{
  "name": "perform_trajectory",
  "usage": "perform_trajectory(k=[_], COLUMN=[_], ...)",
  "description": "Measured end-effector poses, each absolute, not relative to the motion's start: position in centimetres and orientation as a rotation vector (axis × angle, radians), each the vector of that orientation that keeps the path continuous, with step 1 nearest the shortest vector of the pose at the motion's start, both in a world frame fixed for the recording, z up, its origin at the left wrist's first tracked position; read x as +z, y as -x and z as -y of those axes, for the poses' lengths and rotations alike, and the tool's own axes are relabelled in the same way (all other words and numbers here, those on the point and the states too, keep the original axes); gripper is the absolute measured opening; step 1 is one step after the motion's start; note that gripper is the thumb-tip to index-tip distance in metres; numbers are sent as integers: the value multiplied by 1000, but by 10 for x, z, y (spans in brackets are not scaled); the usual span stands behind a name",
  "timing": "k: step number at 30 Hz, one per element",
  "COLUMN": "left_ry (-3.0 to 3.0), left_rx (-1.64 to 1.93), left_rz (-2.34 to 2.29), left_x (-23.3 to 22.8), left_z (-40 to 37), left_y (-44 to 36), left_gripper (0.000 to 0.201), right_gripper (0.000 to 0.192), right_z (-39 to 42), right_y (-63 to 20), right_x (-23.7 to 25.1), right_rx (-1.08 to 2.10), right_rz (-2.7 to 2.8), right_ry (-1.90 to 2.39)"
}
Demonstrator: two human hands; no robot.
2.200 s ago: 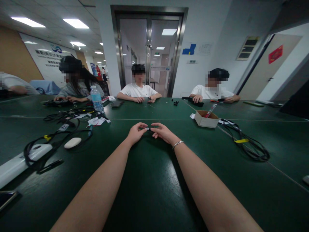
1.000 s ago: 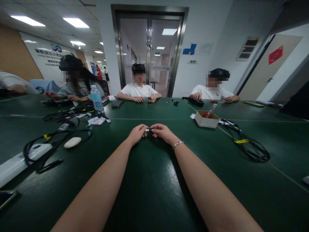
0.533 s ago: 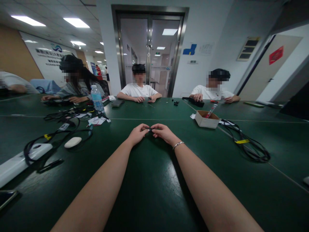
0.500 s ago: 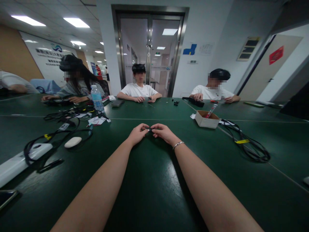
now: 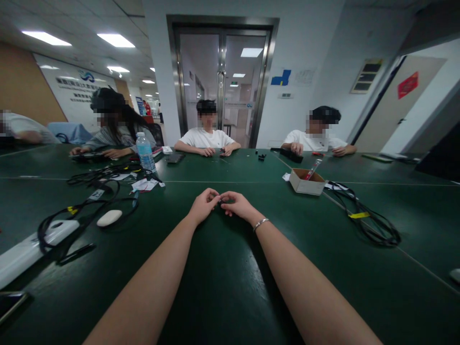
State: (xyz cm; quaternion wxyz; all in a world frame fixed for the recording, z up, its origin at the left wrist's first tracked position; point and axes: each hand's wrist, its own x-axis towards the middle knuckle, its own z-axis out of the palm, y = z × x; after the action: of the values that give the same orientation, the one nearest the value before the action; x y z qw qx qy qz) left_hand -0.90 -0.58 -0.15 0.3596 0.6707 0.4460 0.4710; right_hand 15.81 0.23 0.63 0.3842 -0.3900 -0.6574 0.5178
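Just above the dark green table (image 5: 215, 249), my left hand (image 5: 204, 206) and my right hand (image 5: 238, 205) meet fingertip to fingertip in the middle of the view. Between them is a small dark piece (image 5: 220, 202), mostly covered by the fingers and too small to name. Thumb and fingers of both hands are pinched around it. A silver bracelet (image 5: 260, 224) circles my right wrist.
To the left lie tangled black cables (image 5: 97, 177), a white mouse (image 5: 109, 218), a white power strip (image 5: 21, 254) and a water bottle (image 5: 145, 152). A small cardboard box (image 5: 307, 186) and a coiled cable (image 5: 377, 225) lie right. Several people sit across the table.
My hands have drawn closer together, and the right hand has shifted slightly left and turned. Less of the small dark piece shows between the fingers. The whole view has tilted up a little.
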Motion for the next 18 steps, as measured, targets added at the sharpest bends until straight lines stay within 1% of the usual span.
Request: perform_trajectory(k=[3,7,11,13,16,17,18], left_ry=[-1708,-1711,-1669,-1678,-1879,-1987,-2074], left_rx=[1245,1182,1073,880,520,471,418], left_rz=[-1104,-1051,-1066,-1179,-1379,-1441,-1528], left_x=[-1,-2,9,27,67,81,93], left_z=[5,5,5,9,31,45,62], left_y=[8,7,5,6,19,28,40], left_gripper=[32,36,37,44,66,68,65], right_gripper=[27,29,23,22,27,29,30], right_z=[-1,2,2,1,-1,-1,-1], right_y=[-156,-151,-148,-148,-149,-150,-150], right_x=[7,9,7,6,6,6,6], right_rx=[1319,1359,1435,1458,1508,1526,1543], right_rz=[1670,1654,1557,1511,1469,1465,1464], right_ry=[1030,1060,998,993,967,957,953])
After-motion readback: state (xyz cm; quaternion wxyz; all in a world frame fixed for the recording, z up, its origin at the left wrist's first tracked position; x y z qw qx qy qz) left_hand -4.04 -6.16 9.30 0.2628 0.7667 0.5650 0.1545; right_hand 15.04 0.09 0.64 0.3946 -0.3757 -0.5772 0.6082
